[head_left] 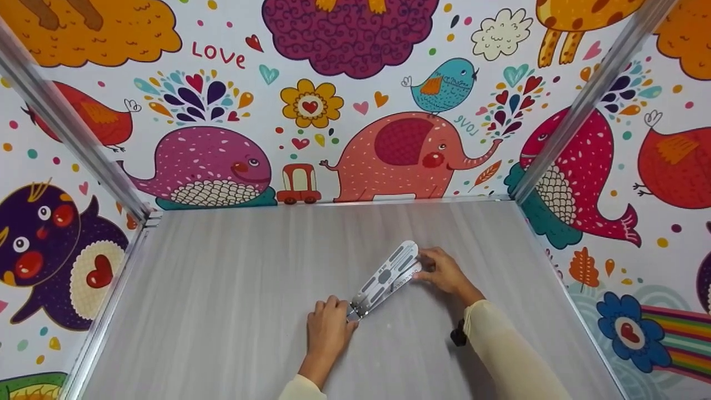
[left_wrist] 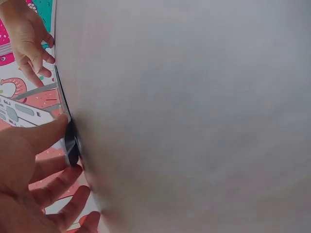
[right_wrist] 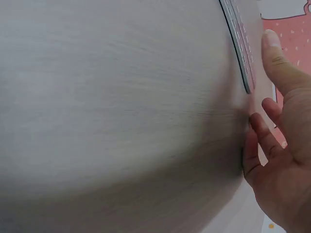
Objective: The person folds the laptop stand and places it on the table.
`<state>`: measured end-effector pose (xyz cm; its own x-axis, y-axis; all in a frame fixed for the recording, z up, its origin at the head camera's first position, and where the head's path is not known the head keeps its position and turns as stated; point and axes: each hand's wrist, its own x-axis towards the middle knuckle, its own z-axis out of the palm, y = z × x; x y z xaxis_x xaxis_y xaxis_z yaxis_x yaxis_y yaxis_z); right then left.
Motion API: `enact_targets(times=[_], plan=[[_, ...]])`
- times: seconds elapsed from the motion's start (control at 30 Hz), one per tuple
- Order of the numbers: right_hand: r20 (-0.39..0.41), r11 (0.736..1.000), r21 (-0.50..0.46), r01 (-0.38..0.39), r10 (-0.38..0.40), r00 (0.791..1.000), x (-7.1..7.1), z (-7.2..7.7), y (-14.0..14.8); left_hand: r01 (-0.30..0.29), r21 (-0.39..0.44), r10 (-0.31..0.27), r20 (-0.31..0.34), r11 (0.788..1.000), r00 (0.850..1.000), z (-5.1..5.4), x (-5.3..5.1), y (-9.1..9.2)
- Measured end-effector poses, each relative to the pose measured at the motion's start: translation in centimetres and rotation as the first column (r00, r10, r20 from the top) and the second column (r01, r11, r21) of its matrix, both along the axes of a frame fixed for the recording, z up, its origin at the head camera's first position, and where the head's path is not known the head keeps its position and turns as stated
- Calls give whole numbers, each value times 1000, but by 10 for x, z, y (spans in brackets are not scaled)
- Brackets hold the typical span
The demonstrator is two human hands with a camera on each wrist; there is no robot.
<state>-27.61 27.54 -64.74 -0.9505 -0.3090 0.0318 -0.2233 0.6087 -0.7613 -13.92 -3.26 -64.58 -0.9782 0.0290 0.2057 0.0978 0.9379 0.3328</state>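
Note:
A silvery slotted metal piece (head_left: pixel 385 276) with two long arms, joined at the lower left and slightly spread, lies at an angle above the tabletop's middle. My left hand (head_left: pixel 329 333) grips its joined end; in the left wrist view, the left thumb and fingers (left_wrist: pixel 29 165) pinch a dark end part (left_wrist: pixel 71 143). At the far end, my right hand (head_left: pixel 447 275) has its thumb and fingers beside the arm tips. The right wrist view shows the right hand (right_wrist: pixel 286 136) with loosely bent, parted fingers near a narrow arm (right_wrist: pixel 238 46); contact there is unclear.
The grey wood-grain tabletop (head_left: pixel 222 278) is bordered by metal rails (head_left: pixel 105 311) at its sides. Behind and beside it stand walls with colourful cartoon animals (head_left: pixel 400 155). A small black object (head_left: pixel 459 335) sits at the right wrist.

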Motion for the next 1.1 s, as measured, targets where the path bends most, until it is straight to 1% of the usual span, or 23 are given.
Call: enact_targets(times=[0.1, 0.17, 0.3, 0.37, 0.43, 0.6, 0.87, 0.97, 1.1], plan=[[-24, 999, 29, -16, 17, 1000, -3, -2, -2, 3, 4, -3, 3, 1000, 1000, 0, 1, 0], [-50, 998, 69, -16, 20, 999, -4, -4, -3, 5, 6, -5, 1, 1000, 1000, 0, 1, 1], [-101, 982, 187, 12, 7, 995, -5, -8, -5, 3, 2, -3, 3, 1000, 1000, -1, 2, 1], [-108, 971, 238, 36, -11, 994, -5, -9, -5, 5, -4, -5, 5, 1000, 1000, -1, 3, 2], [-106, 964, 259, 53, -26, 994, -5, -9, -6, 7, -1, -7, 1, 1000, 1000, -1, 3, 2], [-87, 964, 256, 75, -54, 995, -5, -9, -8, 4, 2, -4, -6, 1000, 1000, 1, 2, 3], [-76, 963, 245, 115, -99, 992, -6, -10, -10, 18, 5, -18, 16, 1000, 1000, 2, 1, 3], [-75, 966, 234, 114, -99, 992, -7, -9, -12, 28, 3, -28, 5, 1000, 1000, 1, 0, 2], [-78, 969, 222, 107, -92, 993, -7, -8, -14, 47, -19, -48, -18, 999, 999, 0, -1, -2]])
